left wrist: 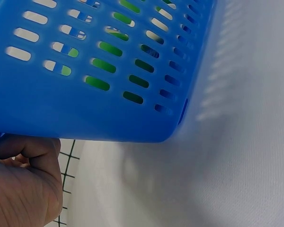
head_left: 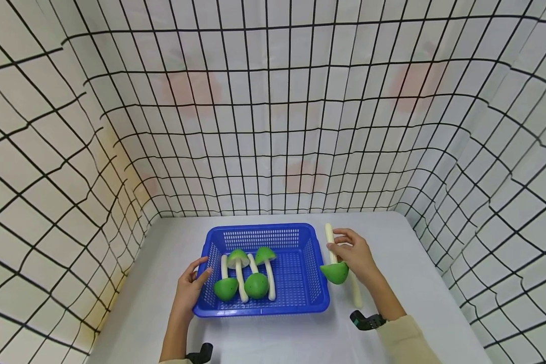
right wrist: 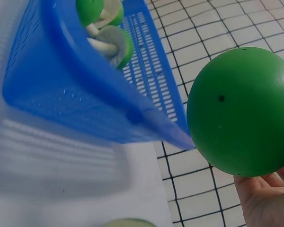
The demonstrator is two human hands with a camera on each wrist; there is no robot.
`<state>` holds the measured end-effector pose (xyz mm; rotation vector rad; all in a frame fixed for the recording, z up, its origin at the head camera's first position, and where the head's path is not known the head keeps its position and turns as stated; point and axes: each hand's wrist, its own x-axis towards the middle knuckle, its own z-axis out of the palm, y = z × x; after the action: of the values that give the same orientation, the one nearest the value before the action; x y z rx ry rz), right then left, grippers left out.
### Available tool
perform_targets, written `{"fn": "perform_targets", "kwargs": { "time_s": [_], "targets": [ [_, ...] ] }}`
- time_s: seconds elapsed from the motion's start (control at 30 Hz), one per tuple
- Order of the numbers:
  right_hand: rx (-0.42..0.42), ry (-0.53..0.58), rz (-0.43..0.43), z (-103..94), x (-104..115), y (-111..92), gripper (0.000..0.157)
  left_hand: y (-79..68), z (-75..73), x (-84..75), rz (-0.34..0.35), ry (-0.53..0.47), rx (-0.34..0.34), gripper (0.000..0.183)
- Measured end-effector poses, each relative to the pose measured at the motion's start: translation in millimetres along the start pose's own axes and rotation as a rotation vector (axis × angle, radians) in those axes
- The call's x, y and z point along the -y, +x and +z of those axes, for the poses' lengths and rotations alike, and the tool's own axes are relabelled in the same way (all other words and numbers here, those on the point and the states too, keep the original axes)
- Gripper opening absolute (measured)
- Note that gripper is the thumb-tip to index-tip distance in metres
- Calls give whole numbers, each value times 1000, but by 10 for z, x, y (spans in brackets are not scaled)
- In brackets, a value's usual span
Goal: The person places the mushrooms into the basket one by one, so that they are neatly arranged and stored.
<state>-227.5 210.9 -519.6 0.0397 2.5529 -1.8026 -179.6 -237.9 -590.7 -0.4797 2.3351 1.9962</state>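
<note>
My left hand (head_left: 187, 288) holds the left rim of a blue plastic basket (head_left: 261, 313), its fingers curled at the edge in the left wrist view. In the basket several toy mushrooms with green caps (head_left: 257, 286) and white stems lie side by side, caps pointing alternate ways. Just beyond the basket's right side, my right hand (head_left: 356, 257) pinches another mushroom by its stem, the green cap (head_left: 334, 273) hanging downward. That cap (right wrist: 244, 113) looms large in the right wrist view. Below the right hand a pale stem (head_left: 356, 291) lies on the table, its upper end hidden.
A white cloth covers the table (head_left: 273, 338). Black wire grid (head_left: 273, 116) over white sheeting walls in the back and both sides. Each wrist wears a small black camera (head_left: 366, 320).
</note>
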Motion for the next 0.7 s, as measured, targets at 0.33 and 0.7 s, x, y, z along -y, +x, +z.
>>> {"fn": "perform_targets", "kwargs": {
  "time_s": [0.33,0.7],
  "targets": [
    [36,39,-14,239,159,20,51,-9,7,-4,7,-14,-18,53],
    [82,52,-52,597,216,-5,49,-9,3,18,-6,-11,-9,53]
  ]
}}
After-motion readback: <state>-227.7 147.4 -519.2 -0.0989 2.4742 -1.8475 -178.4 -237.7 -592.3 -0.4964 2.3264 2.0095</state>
